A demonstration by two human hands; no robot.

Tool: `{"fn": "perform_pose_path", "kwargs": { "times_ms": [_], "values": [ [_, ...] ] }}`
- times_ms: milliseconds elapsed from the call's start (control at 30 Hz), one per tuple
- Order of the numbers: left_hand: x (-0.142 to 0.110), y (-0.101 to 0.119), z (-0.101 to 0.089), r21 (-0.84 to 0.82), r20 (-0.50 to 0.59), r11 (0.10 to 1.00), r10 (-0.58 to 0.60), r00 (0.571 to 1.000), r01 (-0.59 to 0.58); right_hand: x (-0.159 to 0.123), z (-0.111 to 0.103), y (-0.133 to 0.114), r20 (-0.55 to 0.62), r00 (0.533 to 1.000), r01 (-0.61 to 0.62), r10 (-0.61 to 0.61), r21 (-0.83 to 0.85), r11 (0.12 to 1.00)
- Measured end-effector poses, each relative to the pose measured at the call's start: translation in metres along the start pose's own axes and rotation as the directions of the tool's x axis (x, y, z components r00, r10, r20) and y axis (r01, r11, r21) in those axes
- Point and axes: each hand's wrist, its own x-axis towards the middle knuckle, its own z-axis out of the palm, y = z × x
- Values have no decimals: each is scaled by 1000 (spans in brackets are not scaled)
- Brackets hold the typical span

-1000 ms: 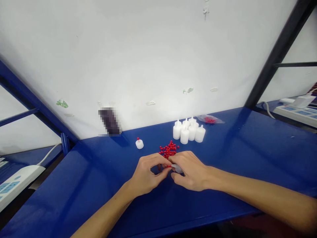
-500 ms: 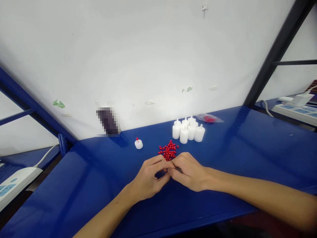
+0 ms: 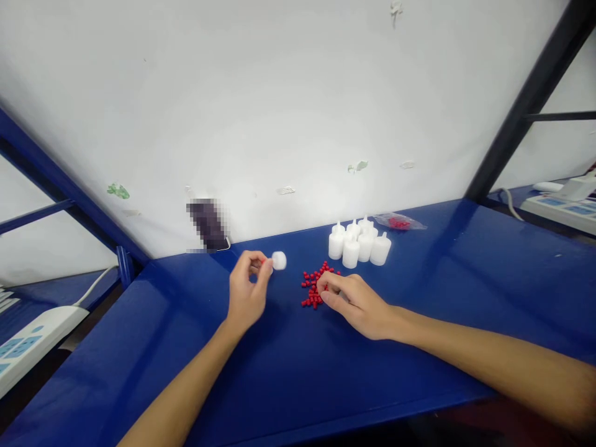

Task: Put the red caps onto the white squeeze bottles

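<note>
My left hand [image 3: 249, 288] is closed, its thumb and fingers pinching a small white bottle [image 3: 279, 260] that sticks out to the right, tilted. A bit of red shows between those fingertips. My right hand [image 3: 351, 301] is over a loose pile of small red caps [image 3: 313, 298], its fingers curled and the thumb close to the fingertips. Whatever lies between these fingertips is hidden. Just behind the pile, several white bottles [image 3: 350, 253] with thin nozzles stand upright in a cluster.
A clear plastic bag [image 3: 410, 221] with red pieces lies by the wall. A dark pixelated object [image 3: 209, 223] leans on the wall at the left. Power strips [image 3: 41, 341] flank the blue table [image 3: 419, 273], beside metal posts [image 3: 516, 112].
My hands, together before, are now apart. The left has moved left and up and shows a white bottle in its fingers. The right has moved slightly up, over the red caps.
</note>
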Motion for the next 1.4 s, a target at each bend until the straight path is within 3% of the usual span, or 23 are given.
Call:
{"fn": "perform_pose_path", "kwargs": {
  "times_ms": [67,167,267,367,500,700,833,967,1100,1200,1300,1400],
  "values": [
    [13,-15,-9,35,-99,998,-56,994,60,0,0,0,7,1000,-8,8,-2,1000],
    [25,-32,-19,105,-151,991,-67,986,84,1,3,0,1,1000,8,-8,-17,1000],
    [27,-41,-20,187,-111,981,-37,993,58,2,4,1,-42,999,30,-29,26,999],
    [26,-44,-16,271,-54,962,-23,998,37,3,-1,4,-170,984,68,-57,63,996],
    [26,-47,-12,305,-14,951,-56,998,58,4,-24,11,-399,900,194,-178,0,981],
    [26,-48,-12,331,-4,941,-74,997,71,22,-60,29,-586,808,90,-50,40,995],
    [21,-42,-12,386,-139,922,29,990,27,28,-64,41,-541,841,34,-24,8,999],
    [16,-30,-12,414,-169,907,159,973,-77,27,-63,45,-472,882,-14,-23,-76,997],
    [8,-16,-10,360,-25,898,279,960,-252,27,-61,45,-451,892,-25,-43,-143,989],
    [1,-5,-6,270,223,891,312,924,-366,28,-61,45,-429,901,-21,-65,-193,981],
    [-5,4,-2,209,521,880,268,810,-426,27,-62,45,-404,909,-11,-100,-263,965],
    [-8,9,1,199,680,881,191,708,-429,27,-64,45,-408,907,-15,-106,-282,959]
  ]
}}
